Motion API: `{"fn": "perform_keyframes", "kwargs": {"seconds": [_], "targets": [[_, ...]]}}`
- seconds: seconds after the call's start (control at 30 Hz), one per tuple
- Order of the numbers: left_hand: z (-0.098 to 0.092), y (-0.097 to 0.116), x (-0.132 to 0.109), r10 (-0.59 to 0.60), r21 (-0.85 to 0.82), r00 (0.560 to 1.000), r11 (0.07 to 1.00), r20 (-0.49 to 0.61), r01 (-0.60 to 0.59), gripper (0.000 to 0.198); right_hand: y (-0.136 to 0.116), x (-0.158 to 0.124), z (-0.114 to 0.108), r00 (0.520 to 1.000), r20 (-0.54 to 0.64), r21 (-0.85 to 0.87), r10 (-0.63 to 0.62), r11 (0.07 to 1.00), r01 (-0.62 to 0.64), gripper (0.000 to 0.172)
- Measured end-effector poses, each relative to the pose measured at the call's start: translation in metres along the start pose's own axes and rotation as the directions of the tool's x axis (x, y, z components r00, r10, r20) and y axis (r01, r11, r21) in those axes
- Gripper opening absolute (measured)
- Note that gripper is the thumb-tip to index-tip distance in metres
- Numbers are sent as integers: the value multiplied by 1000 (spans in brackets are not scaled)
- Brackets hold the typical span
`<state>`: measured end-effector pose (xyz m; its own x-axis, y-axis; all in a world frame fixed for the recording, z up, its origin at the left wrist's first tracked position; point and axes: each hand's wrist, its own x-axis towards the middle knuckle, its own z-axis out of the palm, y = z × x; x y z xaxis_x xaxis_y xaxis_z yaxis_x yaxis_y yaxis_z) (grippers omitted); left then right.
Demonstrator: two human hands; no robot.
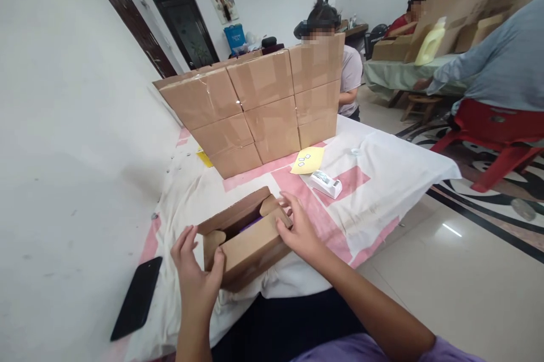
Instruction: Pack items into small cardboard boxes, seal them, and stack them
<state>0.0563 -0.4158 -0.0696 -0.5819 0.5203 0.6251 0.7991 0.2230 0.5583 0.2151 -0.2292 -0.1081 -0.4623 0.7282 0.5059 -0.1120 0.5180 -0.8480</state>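
On the tablecloth [382, 164], a cardboard partition [272, 107] stands between box [255, 242] and co-worker [352, 70].

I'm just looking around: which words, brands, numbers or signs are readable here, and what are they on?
No text can be read with certainty.
Blue bag: pale lettering, too small and blurred.
White object: printed marks, too small.
Red chair: small emblem, unreadable.
Yellow paper: small outlined shapes, no readable words.
Open cardboard box: no lettering visible.
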Motion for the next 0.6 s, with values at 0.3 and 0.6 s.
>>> {"fn": "perform_keyframes", "kwargs": {"seconds": [0.3, 0.6], "targets": [[-11, -1, -7, 200, 375, 940, 878, 276, -297, 37, 3, 8, -23, 992, 97, -6, 83, 997, -83, 46], [-4, -2, -15, 335, 452, 827, 712, 452, -536, 62, 29, 22, -86, 985, -106, -149, 135, 978, -149, 19]]}}
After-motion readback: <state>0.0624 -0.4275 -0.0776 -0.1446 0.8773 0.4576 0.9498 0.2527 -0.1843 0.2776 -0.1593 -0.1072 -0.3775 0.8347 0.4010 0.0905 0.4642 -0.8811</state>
